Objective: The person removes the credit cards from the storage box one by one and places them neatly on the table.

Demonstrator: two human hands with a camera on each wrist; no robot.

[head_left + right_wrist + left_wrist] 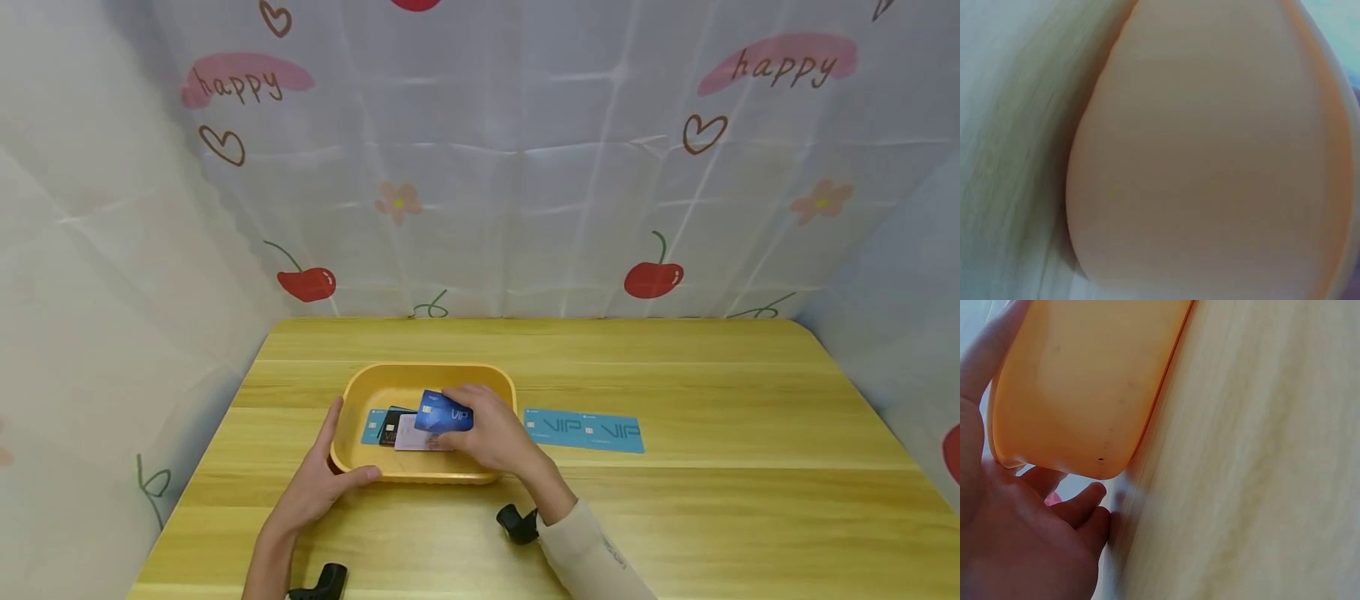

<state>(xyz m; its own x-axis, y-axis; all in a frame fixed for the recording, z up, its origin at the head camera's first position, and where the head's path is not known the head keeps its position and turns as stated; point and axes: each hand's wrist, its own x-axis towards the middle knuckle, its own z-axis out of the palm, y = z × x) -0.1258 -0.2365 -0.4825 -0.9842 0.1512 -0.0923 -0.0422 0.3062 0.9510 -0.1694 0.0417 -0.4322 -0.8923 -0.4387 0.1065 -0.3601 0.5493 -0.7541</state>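
My right hand (491, 429) pinches a dark blue VIP card (441, 412) above the inside of a yellow plastic tray (450, 478). Below that card, on the tray's floor, lie a pale lilac card (412, 435), a black card (389, 427) and a light blue card (372, 427), partly overlapping. My left hand (318, 479) holds the tray's near left corner, its thumb along the front rim and its fingers by the left side. In the left wrist view the tray's outer wall (1091, 387) stands beside that hand. The right wrist view shows mostly tray wall (1210, 150), hiding the right fingers.
Two light blue VIP cards (581, 429) lie side by side on the wooden table (712, 517), right of the tray. Black wrist devices (517, 524) show near both wrists. A patterned white curtain (517, 192) stands behind the table.
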